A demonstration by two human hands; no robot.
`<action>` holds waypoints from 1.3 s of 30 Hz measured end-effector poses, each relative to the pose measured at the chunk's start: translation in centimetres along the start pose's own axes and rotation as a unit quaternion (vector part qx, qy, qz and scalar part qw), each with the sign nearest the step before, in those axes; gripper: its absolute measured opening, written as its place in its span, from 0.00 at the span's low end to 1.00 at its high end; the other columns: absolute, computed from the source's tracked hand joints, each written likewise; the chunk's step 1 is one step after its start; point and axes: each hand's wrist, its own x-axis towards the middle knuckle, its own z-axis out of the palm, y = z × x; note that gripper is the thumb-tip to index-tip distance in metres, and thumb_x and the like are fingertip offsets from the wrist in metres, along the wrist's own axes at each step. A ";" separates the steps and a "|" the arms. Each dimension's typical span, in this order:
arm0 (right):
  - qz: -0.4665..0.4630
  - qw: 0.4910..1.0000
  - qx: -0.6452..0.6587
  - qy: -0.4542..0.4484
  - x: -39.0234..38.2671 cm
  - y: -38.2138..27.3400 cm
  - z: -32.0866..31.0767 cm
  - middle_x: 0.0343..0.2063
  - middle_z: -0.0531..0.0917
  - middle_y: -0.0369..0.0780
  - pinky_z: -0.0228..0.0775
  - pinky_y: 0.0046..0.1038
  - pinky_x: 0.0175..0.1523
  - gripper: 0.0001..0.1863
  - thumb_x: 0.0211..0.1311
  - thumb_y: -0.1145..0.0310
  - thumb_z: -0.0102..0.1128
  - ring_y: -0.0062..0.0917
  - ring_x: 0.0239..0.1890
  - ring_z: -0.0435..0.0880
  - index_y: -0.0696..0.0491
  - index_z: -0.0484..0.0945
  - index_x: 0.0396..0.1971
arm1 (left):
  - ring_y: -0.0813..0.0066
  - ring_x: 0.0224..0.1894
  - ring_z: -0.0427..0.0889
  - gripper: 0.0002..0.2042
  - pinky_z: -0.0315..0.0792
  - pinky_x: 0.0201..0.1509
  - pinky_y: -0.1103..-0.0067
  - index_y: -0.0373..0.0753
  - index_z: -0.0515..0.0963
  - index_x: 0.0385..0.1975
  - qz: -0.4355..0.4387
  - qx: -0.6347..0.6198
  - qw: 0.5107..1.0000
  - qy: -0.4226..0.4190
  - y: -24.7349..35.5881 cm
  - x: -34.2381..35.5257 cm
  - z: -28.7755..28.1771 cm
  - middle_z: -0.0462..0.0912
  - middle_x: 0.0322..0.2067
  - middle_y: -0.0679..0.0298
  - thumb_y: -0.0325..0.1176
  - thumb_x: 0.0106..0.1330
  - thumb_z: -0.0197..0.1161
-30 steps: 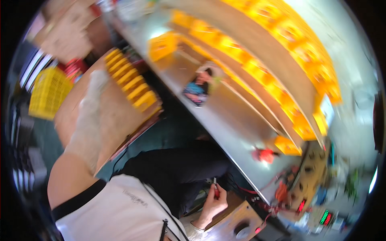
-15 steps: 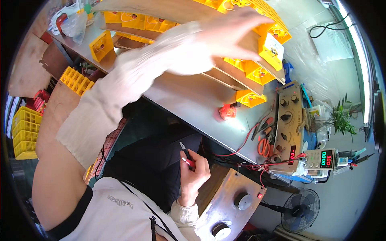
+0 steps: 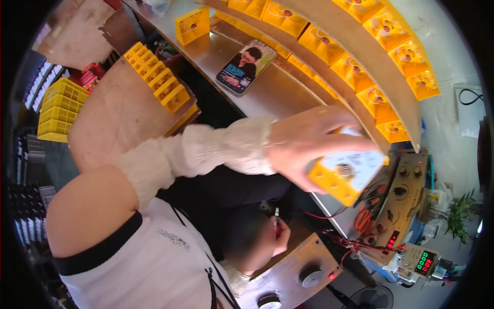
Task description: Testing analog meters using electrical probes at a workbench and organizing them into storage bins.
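Note:
My left hand (image 3: 309, 141), on the arm stretched across from the left, is closed around a yellow plastic box (image 3: 334, 180) with a white printed front. It holds the box, slightly tilted, above the bench edge. Low in the middle, my right hand (image 3: 263, 242) is closed on a slim pen-like tool (image 3: 276, 225) with a red grip and a bright metal tip pointing up. Blur covers part of that hand. Long wooden boards (image 3: 355, 31) beyond my left hand carry rows of similar yellow boxes (image 3: 324, 41), their open sides showing wires and small parts.
A phone (image 3: 246, 67) lies on the metal bench near a lone yellow box (image 3: 192, 26). More boxes (image 3: 157, 77) line a wooden board at left. Orange-handled scissors (image 3: 363, 221), red wires and a dial panel (image 3: 399, 198) sit at right. A knobbed metal box (image 3: 290, 275) stands low.
My left hand has taken the white-fronted box from the end of a board and brought it nearer. The view has shifted, and the phone now shows. My right hand keeps its tool.

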 end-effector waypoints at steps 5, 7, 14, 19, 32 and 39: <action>-0.078 0.997 0.016 -0.005 2.4 -2.2 0.2 0.28 0.83 0.36 0.68 0.18 0.31 0.10 0.55 0.75 0.71 0.15 0.25 0.75 0.59 0.82 0.37 | 0.48 0.56 0.71 0.52 0.66 0.61 0.63 0.38 0.59 0.67 -0.213 0.077 0.973 -0.040 0.6 -7.4 -1.3 0.69 0.55 0.51 0.38 0.37 0.81; -0.131 0.991 0.039 0.009 3.0 -3.7 1.4 0.24 0.79 0.33 0.60 0.14 0.25 0.10 0.53 0.76 0.72 0.11 0.21 0.67 0.59 0.81 0.34 | 0.49 0.59 0.70 0.53 0.67 0.62 0.65 0.36 0.59 0.67 -0.259 0.115 0.956 -0.079 0.3 -9.0 -1.0 0.67 0.60 0.50 0.38 0.37 0.82; -0.181 0.976 0.100 -0.074 3.9 -7.7 4.9 0.17 0.75 0.37 0.63 0.19 0.25 0.11 0.50 0.75 0.75 0.16 0.18 0.70 0.59 0.78 0.25 | 0.63 0.58 0.73 0.57 0.57 0.68 0.60 0.38 0.57 0.68 -0.223 0.196 0.951 -0.085 -0.6 -10.5 -0.3 0.74 0.57 0.57 0.44 0.33 0.82; -0.204 0.970 0.060 -0.118 4.7 -8.3 5.7 0.18 0.79 0.42 0.68 0.24 0.26 0.11 0.48 0.76 0.75 0.24 0.18 0.75 0.60 0.78 0.25 | 0.62 0.57 0.74 0.56 0.58 0.67 0.61 0.40 0.58 0.68 -0.211 0.180 0.958 -0.071 -0.8 -10.3 -0.4 0.74 0.56 0.57 0.40 0.33 0.81; -0.022 0.965 0.256 -0.049 3.7 -5.8 3.0 0.30 0.81 0.34 0.68 0.14 0.35 0.08 0.59 0.77 0.69 0.11 0.30 0.75 0.60 0.77 0.33 | 0.61 0.57 0.74 0.56 0.60 0.64 0.65 0.42 0.60 0.69 -0.227 0.155 0.959 -0.072 -0.8 -10.7 -0.4 0.74 0.58 0.59 0.36 0.30 0.82; -0.196 0.979 0.006 -0.056 6.4 -7.1 3.0 0.22 0.82 0.41 0.70 0.19 0.27 0.07 0.56 0.79 0.69 0.15 0.21 0.77 0.62 0.78 0.28 | 0.61 0.58 0.74 0.54 0.62 0.63 0.65 0.42 0.61 0.67 -0.236 0.170 0.954 -0.069 -0.5 -10.2 -0.3 0.74 0.58 0.58 0.37 0.31 0.82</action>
